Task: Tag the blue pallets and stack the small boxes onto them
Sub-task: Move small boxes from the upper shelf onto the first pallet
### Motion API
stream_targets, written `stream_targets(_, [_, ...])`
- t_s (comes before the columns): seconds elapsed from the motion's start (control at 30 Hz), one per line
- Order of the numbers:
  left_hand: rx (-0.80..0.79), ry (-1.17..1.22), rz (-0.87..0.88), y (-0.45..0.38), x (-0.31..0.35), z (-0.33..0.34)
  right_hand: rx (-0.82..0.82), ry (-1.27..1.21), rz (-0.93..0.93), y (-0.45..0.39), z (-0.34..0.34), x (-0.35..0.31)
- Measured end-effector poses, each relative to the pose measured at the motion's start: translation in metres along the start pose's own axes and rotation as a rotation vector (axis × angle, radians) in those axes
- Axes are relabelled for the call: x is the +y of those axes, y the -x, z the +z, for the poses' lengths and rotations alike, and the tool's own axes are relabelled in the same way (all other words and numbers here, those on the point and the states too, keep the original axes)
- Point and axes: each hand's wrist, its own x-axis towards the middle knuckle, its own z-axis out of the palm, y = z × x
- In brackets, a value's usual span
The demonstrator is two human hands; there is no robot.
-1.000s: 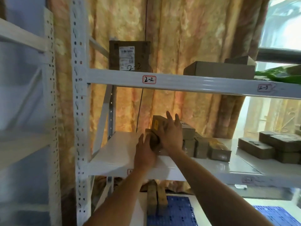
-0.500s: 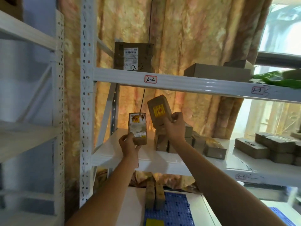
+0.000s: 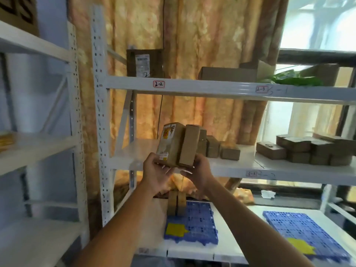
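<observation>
Left hand: the left hand (image 3: 156, 172) is clamped around the lower end of a small brown cardboard box with a yellow and white label (image 3: 169, 144), held upright in front of the middle shelf.
Right hand: the right hand (image 3: 198, 171) grips the bottom of a plain small brown cardboard box (image 3: 189, 145), its side pressed against the labelled one.
Middle shelf: more small brown boxes (image 3: 217, 149) sit on the white metal shelf (image 3: 240, 166) just behind the held pair.
Lower shelf: 2 small brown boxes (image 3: 176, 202) stand upright at the far edge of a blue plastic pallet (image 3: 200, 222) bearing a yellow tag (image 3: 175, 229).
Second pallet: another blue plastic pallet (image 3: 300, 228) with a yellow tag lies well apart to the right.
</observation>
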Motion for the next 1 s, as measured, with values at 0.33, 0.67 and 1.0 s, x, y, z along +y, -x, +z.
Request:
stream_targets(0.33, [0.205, -0.037, -0.293, 0.102, -0.162, -0.084, 0.236, 0.048, 0.24, 0.136, -0.075, 0.116])
stream_targets(0.67, [0.404, -0.479, -0.368, 0.096, -0.238, -0.101, 0.428, 0.364, 0.292, 0.126, -0.135, 0.174])
stream_targets(1.0, [0.464, -0.97, -0.253, -0.021, -0.282, -0.159, 0.292, 0.354, 0.391, 0.024, -0.175, 0.251])
